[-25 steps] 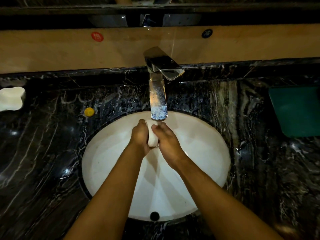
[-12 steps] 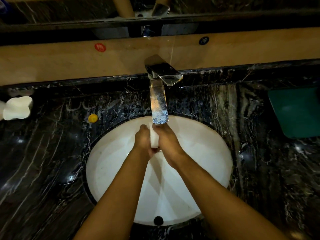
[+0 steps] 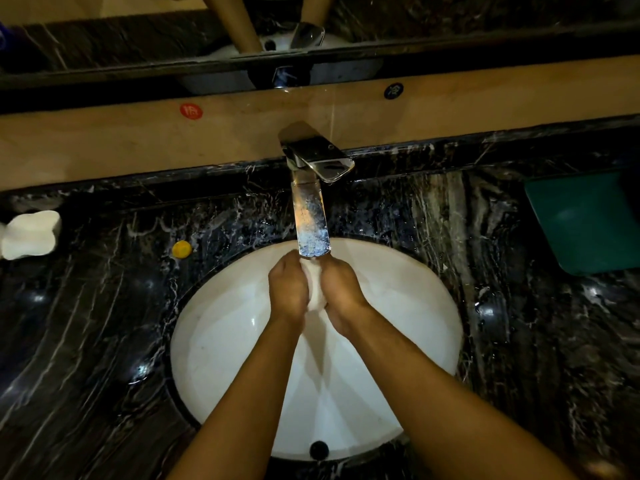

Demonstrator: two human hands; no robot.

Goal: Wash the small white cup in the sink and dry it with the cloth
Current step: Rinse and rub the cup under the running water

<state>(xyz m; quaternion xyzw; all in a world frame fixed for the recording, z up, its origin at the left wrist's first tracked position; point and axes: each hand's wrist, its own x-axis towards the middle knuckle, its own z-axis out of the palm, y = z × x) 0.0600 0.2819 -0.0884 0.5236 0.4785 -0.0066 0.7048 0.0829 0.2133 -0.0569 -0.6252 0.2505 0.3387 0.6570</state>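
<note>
Left hand and right hand clasp small white glazed cup under chrome spout, over oval white sink; folded green cloth at desk's right edge.

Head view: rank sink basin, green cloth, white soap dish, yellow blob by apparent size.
1. sink basin
2. green cloth, cut off by the frame edge
3. white soap dish, also at the frame edge
4. yellow blob

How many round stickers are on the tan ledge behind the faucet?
2: a red sticker left of the faucet and a dark blue sticker to its right. None seem hidden.
</note>
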